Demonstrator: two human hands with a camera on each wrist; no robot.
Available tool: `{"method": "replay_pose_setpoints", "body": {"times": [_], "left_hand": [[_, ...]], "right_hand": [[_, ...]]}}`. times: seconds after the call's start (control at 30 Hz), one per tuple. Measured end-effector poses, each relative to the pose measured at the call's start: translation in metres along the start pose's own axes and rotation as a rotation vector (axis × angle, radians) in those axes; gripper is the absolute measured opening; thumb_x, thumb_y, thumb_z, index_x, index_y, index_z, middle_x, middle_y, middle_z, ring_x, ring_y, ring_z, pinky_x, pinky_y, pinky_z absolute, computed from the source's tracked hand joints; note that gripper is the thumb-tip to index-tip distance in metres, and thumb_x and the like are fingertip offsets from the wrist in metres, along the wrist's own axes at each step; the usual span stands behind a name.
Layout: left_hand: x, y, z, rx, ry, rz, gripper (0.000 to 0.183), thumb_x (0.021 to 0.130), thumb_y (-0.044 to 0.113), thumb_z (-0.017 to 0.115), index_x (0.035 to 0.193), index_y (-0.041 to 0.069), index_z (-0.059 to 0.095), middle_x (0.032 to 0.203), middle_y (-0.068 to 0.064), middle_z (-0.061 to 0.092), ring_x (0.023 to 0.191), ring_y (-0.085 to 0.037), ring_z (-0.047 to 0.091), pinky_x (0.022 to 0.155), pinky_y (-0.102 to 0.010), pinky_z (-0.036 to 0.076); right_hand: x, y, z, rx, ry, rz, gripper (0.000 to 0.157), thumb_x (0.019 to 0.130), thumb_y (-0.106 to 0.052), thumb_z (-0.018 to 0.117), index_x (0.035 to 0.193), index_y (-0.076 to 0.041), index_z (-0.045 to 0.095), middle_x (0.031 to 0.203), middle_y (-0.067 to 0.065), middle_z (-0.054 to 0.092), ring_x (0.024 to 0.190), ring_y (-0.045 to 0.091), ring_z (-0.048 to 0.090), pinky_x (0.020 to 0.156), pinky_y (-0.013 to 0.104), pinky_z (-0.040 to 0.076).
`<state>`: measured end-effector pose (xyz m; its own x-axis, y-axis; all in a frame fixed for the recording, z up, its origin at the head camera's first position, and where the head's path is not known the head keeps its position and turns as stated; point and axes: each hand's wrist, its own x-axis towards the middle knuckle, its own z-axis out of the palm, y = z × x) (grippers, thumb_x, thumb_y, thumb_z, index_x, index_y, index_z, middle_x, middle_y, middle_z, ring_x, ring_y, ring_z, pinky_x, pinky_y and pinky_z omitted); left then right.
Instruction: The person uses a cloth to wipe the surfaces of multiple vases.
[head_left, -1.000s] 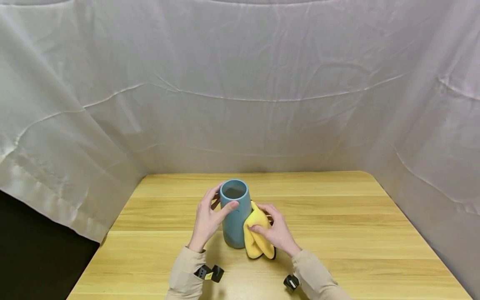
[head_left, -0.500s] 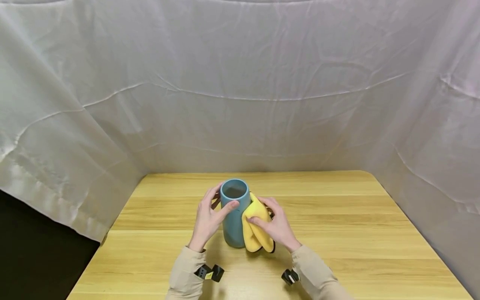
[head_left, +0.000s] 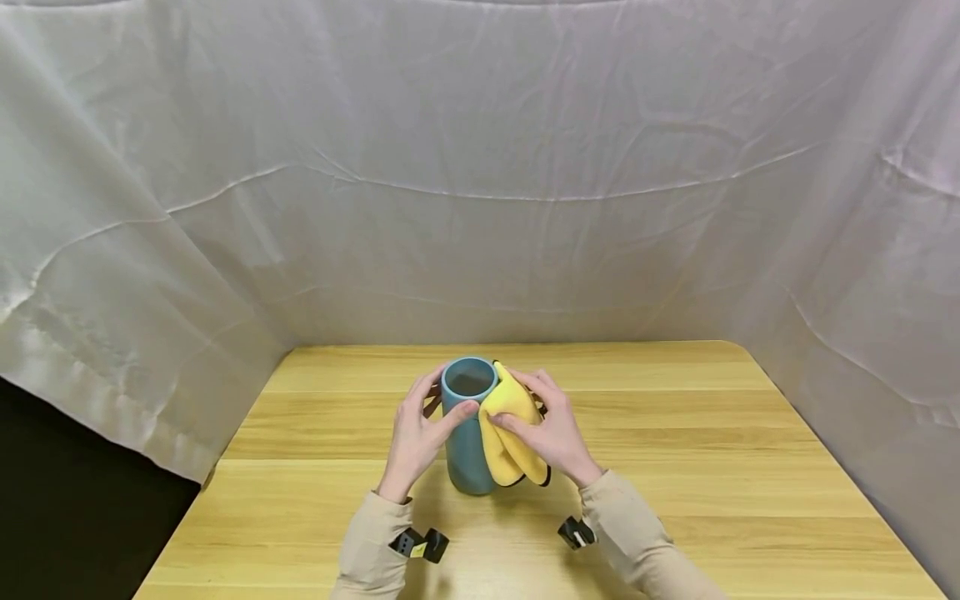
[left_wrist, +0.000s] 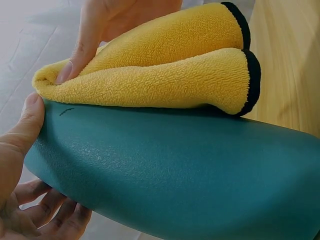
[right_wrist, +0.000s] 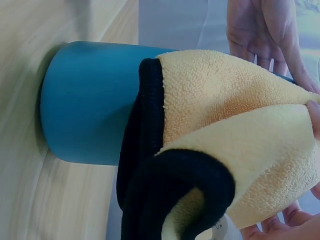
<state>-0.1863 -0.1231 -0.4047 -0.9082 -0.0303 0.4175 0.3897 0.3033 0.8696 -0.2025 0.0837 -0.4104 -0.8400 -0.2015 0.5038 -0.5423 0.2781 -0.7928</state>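
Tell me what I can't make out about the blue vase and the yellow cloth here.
Inside floor of the blue vase: too dark to tell in the head view; the wrist views show only its outside.
Vase wall under the yellow cloth: covered by the cloth in the head view.
Some fingertips of the right hand: behind the cloth, head view.
Dark mark on the vase: too small to identify, left wrist view.

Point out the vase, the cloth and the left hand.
Vase [head_left: 465, 447]: head view, front of its outer wall.
Cloth [left_wrist: 160, 85]: left wrist view, its lower yellow fold.
Left hand [head_left: 416, 435]: head view, near the base of the thumb.
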Motion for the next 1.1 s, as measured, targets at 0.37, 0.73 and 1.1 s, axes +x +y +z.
{"method": "replay_pose_setpoints", "body": {"times": [0.37, 0.73, 1.1], "left_hand": [[0.001, 0.0, 0.001, -0.021, -0.003, -0.003, 0.06, 0.084, 0.017, 0.083, 0.139, 0.014, 0.059, 0.126, -0.012, 0.064, 0.118, -0.032, 0.062, 0.107, -0.051, 0.052], [0.001, 0.0, 0.0, -0.01, -0.004, -0.011, 0.06, 0.084, 0.018, 0.082, 0.139, 0.014, 0.059, 0.126, -0.012, 0.064, 0.117, -0.031, 0.062, 0.107, -0.052, 0.051], [0.0, -0.001, 0.0, -0.001, -0.007, -0.021, 0.061, 0.084, 0.019, 0.083, 0.14, 0.015, 0.058, 0.125, -0.011, 0.064, 0.117, -0.03, 0.062, 0.107, -0.052, 0.051]], "right_hand": [[-0.015, 0.022, 0.002, -0.037, -0.033, 0.053, 0.056, 0.08, -0.018, 0.086, 0.132, -0.012, 0.065, 0.112, 0.01, 0.067, 0.097, 0.018, 0.059, 0.078, 0.024, 0.049], [-0.032, 0.044, 0.009, -0.023, -0.088, 0.197, 0.06, 0.079, -0.018, 0.087, 0.134, -0.013, 0.062, 0.12, 0.006, 0.065, 0.111, 0.026, 0.06, 0.09, 0.032, 0.05], [-0.03, 0.038, 0.009, -0.04, -0.065, 0.181, 0.059, 0.08, -0.019, 0.086, 0.134, -0.014, 0.063, 0.117, 0.006, 0.066, 0.108, 0.023, 0.061, 0.087, 0.03, 0.05]]}}
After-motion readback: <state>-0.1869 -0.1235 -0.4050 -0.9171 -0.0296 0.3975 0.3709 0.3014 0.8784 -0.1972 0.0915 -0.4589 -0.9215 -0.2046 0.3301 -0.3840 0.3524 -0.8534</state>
